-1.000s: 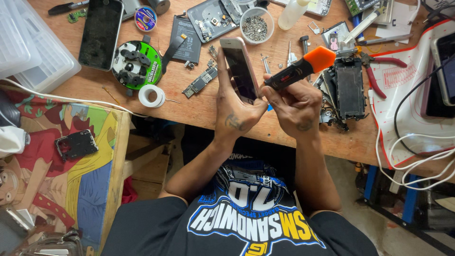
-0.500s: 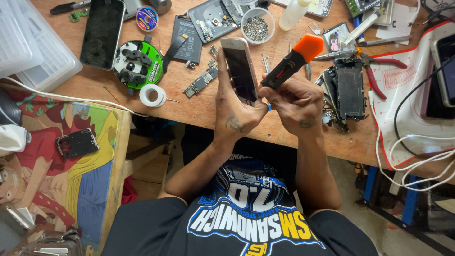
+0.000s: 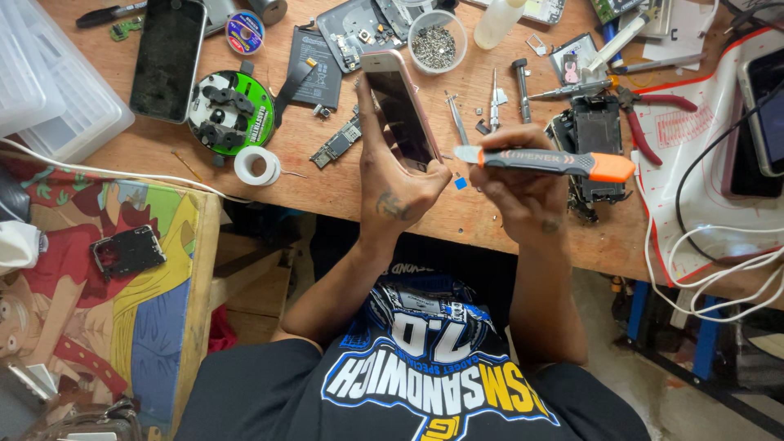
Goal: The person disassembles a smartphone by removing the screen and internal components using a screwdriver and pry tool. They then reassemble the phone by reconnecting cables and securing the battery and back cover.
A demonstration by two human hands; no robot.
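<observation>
Nearest to you, your left hand [image 3: 398,189] is gripping the phone [image 3: 399,108] by its long edges, thumb on one side and fingers curled round the other, holding it tilted above the front edge of the worktop [image 3: 343,192]. Your right hand [image 3: 523,184] is closing its fingers around the tool [image 3: 545,162], a grey handle with an orange end, and its pale tip is lying just beside the phone's lower corner.

The phone is looking light, stiff and smooth, so it is likely to be slippery, and the glass face is likely to be fragile; judging by that, the metal side edges are the safest places to grip, with no pressure on the screen.

Just past your right hand an opened phone [image 3: 594,139] is lying on the worktop, with red-handled pliers [image 3: 645,122] beside it. Left of your hands, a tape roll [image 3: 257,165] and a green round stand [image 3: 227,112] are sitting apart. Farther off, a bowl of screws [image 3: 437,41] and a dark phone [image 3: 167,57] are resting near the back.
</observation>
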